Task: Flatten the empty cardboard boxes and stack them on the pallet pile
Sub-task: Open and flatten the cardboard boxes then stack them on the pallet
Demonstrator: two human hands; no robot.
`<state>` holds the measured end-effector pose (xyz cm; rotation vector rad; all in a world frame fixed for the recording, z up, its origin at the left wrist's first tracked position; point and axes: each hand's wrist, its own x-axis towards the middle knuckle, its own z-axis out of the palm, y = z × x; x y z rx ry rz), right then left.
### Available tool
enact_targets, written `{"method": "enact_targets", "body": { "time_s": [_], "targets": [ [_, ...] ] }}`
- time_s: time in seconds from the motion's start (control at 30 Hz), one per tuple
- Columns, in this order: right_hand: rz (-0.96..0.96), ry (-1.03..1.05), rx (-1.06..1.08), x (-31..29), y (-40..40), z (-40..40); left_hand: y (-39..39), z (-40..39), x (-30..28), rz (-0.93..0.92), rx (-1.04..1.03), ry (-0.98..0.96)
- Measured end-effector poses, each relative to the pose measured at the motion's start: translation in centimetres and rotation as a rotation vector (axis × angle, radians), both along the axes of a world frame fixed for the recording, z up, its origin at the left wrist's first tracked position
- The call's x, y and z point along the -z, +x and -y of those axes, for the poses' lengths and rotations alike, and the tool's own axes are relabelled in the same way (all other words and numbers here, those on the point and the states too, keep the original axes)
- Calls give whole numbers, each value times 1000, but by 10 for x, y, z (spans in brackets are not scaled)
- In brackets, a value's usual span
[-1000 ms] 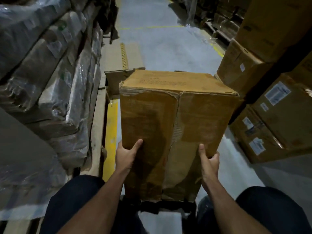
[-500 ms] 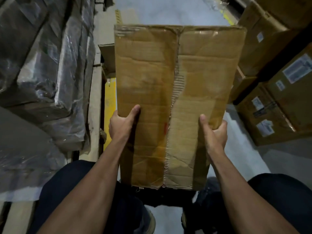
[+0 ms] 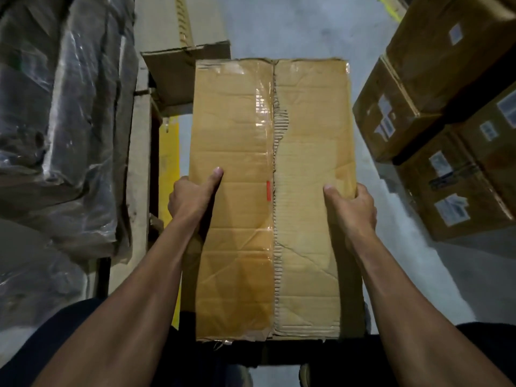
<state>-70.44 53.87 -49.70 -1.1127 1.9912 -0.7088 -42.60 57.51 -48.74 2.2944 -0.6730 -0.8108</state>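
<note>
A worn brown cardboard box (image 3: 307, 169) is held in front of me above my legs, its taped and torn face turned up toward the camera. My left hand (image 3: 192, 196) grips its left edge, thumb laid on the face and fingers hidden behind. My right hand (image 3: 351, 208) grips the right edge the same way, thumb on top. A torn seam with clear tape runs down the middle of the face.
Plastic-wrapped goods (image 3: 64, 121) on a wooden pallet (image 3: 139, 177) fill the left side. Another cardboard box (image 3: 181, 65) lies on the floor beyond. Labelled, stacked boxes (image 3: 446, 152) stand at the right. Grey concrete floor (image 3: 293, 26) with a yellow line (image 3: 169, 163) runs between.
The box has tipped from standing with its top visible to its broad face turned toward me, and it has come closer. Both hands kept their grip on its side edges.
</note>
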Motion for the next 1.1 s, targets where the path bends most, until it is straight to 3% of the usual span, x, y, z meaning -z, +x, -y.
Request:
{"method": "enact_targets", "body": {
  "time_s": [0.2,0.3,0.4,0.5,0.57,0.7,0.8,0.97,1.1],
  "targets": [
    [-16,102,-210,37,3,24,10,25,49,3,156,14],
    [-183,199,-333,63,9,18,1,14,77,51,359,58],
    [-333,180,-345,73,12,14,-1,10,91,151,429,99],
    [-374,183,-403,75,13,11,-14,6,85,400,570,81],
    [-405,183,-450,74,13,9,-29,4,80,533,775,-12],
    [-427,180,-458,73,15,8,-54,4,79,630,1229,-128],
    [-445,185,-453,73,16,8,-57,10,79,745,1445,-233],
    [-473,179,-460,75,17,8,-51,29,65,934,1624,-299],
    [-479,193,-476,73,14,8,-52,45,17,904,1635,-412]
  ]
}}
